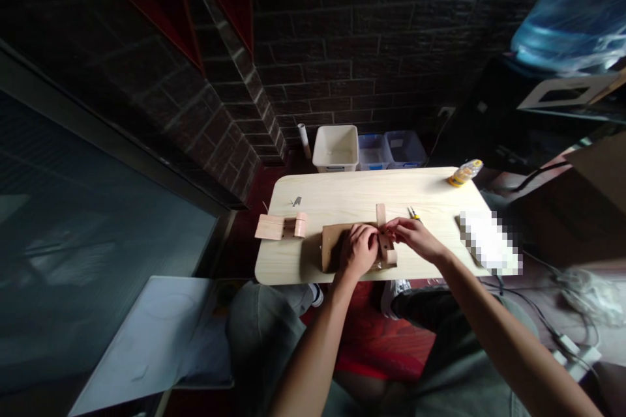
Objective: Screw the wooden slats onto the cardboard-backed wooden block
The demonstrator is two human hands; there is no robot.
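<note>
Head view shows the right hand (409, 233) with fingertips drawn together at the tan strap (381, 214) across the brown block's (332, 238) right end, and the left hand (360, 249) curled over the block; whether either pinches anything cannot be told. Fitting or fastening the strap seems in hand, calling for steady bracing and fine fingertip work. Outward on the table (337, 190) lies a yellow-and-black tool (415, 214).

Dim brick wall (323, 32), brighter tabletop (337, 187), soft shadows, stretched and blurry outer edges.
</note>
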